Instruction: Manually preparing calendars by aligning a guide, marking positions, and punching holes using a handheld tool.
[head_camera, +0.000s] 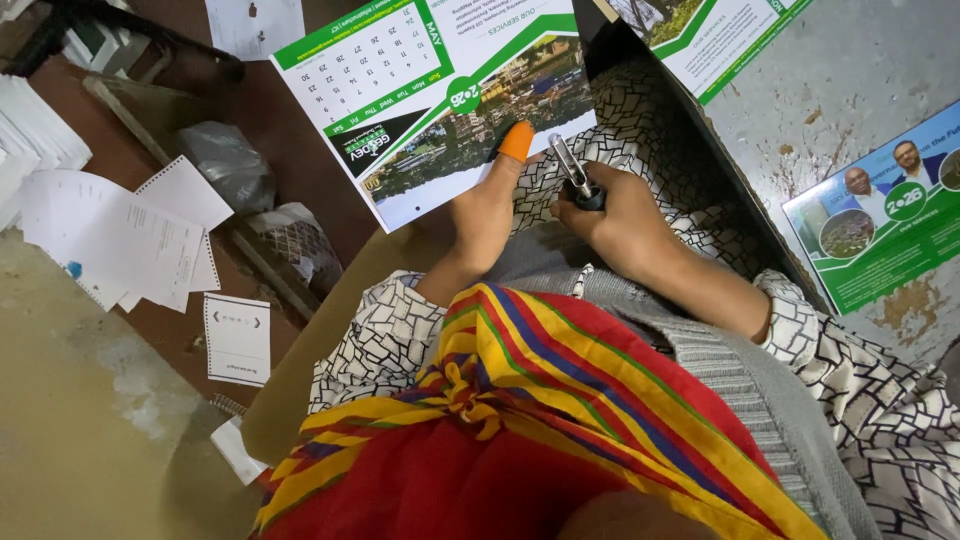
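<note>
My left hand (488, 205) pinches the lower edge of a green and white calendar sheet (440, 95), with its orange-painted thumbnail pressed on the sheet's photo part. My right hand (620, 215) sits just right of it, closed around a small dark tool with a clear and metal tip (572, 170) that points up at the sheet's bottom edge. Both hands rest over my lap, which is covered by a black and white patterned garment and a red, yellow and blue striped cloth (540, 400).
A second calendar sheet (720, 35) lies at the top right on a grey worn surface (850, 90). Another printed green sheet (880, 230) lies at the right edge. Loose white papers (120, 235) and punched strips (237, 338) are scattered on the floor at left.
</note>
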